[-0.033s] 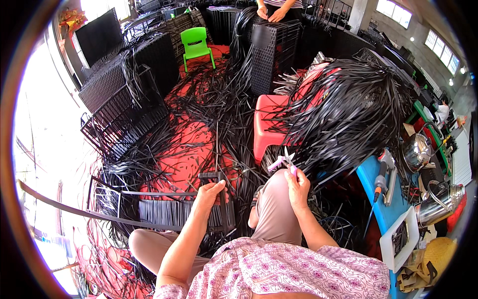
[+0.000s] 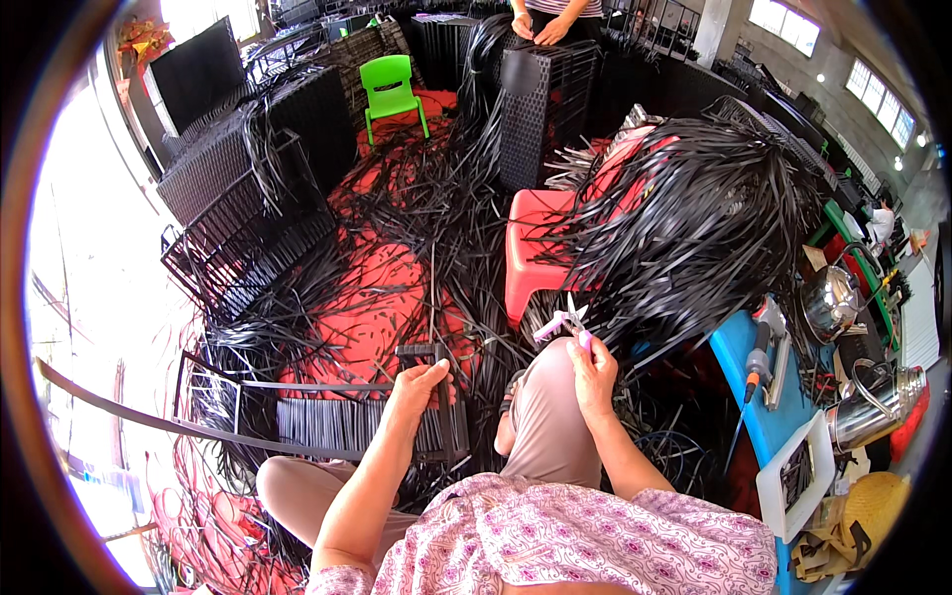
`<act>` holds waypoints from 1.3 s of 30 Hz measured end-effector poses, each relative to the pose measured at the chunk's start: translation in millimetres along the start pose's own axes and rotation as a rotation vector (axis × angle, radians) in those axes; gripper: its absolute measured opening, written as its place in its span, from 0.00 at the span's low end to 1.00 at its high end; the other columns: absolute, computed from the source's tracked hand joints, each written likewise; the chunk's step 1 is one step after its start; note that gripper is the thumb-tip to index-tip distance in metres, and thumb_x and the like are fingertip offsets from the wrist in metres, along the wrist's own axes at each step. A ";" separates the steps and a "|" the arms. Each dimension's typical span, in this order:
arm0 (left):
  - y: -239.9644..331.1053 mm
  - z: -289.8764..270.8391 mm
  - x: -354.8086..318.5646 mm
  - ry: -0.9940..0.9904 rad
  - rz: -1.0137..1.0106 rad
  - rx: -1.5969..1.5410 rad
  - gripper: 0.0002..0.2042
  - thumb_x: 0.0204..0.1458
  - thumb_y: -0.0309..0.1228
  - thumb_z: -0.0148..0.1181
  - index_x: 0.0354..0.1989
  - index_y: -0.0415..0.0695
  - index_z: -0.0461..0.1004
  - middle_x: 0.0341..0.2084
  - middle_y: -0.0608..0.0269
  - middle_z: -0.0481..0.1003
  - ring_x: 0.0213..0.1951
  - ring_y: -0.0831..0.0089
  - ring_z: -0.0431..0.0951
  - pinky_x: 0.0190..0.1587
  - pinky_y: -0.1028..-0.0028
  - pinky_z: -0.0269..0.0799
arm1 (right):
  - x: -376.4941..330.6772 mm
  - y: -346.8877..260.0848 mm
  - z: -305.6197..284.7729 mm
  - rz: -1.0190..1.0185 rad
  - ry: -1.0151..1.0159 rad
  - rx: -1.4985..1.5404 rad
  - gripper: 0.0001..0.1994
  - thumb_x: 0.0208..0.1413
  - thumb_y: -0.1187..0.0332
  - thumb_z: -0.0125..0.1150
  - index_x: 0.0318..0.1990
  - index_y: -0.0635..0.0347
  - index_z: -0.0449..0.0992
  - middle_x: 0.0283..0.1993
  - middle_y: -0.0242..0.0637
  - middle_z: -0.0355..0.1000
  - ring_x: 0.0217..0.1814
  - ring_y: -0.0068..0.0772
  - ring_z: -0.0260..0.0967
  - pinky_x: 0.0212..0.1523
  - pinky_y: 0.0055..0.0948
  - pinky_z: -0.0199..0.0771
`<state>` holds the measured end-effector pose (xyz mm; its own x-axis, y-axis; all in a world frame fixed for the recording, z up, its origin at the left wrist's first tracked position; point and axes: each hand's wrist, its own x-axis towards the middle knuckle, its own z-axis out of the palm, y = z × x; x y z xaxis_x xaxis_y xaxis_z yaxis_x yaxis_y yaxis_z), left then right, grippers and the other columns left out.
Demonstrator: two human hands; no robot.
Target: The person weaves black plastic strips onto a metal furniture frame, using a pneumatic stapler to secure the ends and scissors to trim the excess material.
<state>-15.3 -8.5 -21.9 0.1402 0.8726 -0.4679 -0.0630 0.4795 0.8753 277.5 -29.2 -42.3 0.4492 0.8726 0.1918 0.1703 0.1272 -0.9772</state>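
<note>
Low in front of me lies a black frame [image 2: 457,426], its lower panel covered with dark strips [image 2: 332,421] laid side by side. My left hand [image 2: 420,387] is closed around its near right corner, thumb on top; the fingers underneath are partly hidden. A long flat black strip [image 2: 149,412] curves out to the left past the frame. Above my raised knee, my right hand [image 2: 593,377] holds a pair of scissors [image 2: 573,318] with pink handles. The blades point away from me and stand spread apart, touching no strip.
A red stool [image 2: 535,243] stands ahead beside a big heap of black strips [image 2: 694,218]. Loose strips litter the red floor [image 2: 372,288]. At right, a blue table [image 2: 739,362] bears a power tool [image 2: 761,352] and a white tray [image 2: 769,491]. Another person's hands [image 2: 540,30] work far ahead.
</note>
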 end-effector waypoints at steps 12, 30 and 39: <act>-6.2 -5.8 6.2 -0.019 0.037 -0.024 0.18 0.55 0.45 0.60 0.33 0.38 0.75 0.22 0.61 0.77 0.22 0.71 0.79 0.27 0.75 0.75 | 0.0 -13.0 -0.2 0.017 -0.003 -0.049 0.11 0.55 0.66 0.62 0.39 0.66 0.76 0.27 0.25 0.65 0.30 0.15 0.57 0.32 0.21 0.62; -6.6 -1.7 5.5 0.034 0.002 -0.043 0.17 0.54 0.45 0.61 0.31 0.40 0.76 0.21 0.63 0.77 0.21 0.74 0.78 0.25 0.77 0.73 | -0.9 4.1 -6.2 0.064 -0.006 0.012 0.13 0.55 0.68 0.63 0.44 0.67 0.75 0.33 0.28 0.71 0.35 0.17 0.63 0.39 0.20 0.66; -6.1 -1.8 5.6 0.026 -0.004 -0.027 0.17 0.54 0.45 0.61 0.31 0.40 0.76 0.21 0.63 0.77 0.21 0.74 0.78 0.25 0.78 0.73 | 0.2 3.2 -4.2 0.001 0.011 0.031 0.10 0.57 0.66 0.62 0.40 0.64 0.75 0.27 0.20 0.62 0.28 0.11 0.53 0.28 0.16 0.54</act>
<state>-15.8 -6.4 -30.1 0.1151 0.8728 -0.4743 -0.0897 0.4847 0.8701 281.8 -30.7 -44.9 0.4589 0.8676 0.1915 0.1425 0.1409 -0.9797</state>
